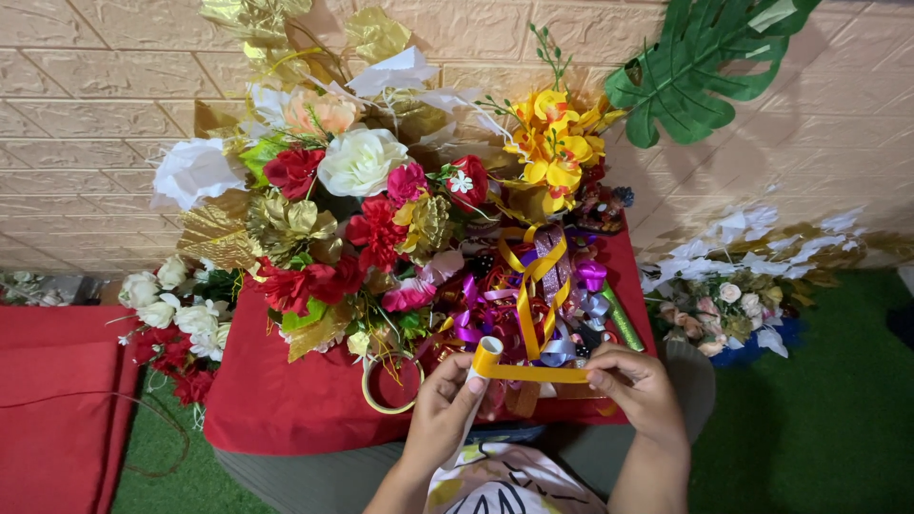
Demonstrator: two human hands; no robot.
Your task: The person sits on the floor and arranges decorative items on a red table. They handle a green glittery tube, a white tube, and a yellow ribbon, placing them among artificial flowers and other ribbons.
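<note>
Head view: yellow ribbon [522, 370] between both hands

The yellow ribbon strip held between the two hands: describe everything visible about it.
The yellow ribbon strip is a glossy, satin-like band stretched roughly level between both hands. The left hand pinches its left end, which curls into a small loop; the right hand grips the other end. It hangs just above the red cloth, in front of the ribbon pile.

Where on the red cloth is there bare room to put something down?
Bare red cloth lies at the front left, bordered by the bouquet above and the tape ring to its right. The right part is crowded: the ribbon pile fills it, and the left hand and right hand hold a yellow ribbon there.
</note>
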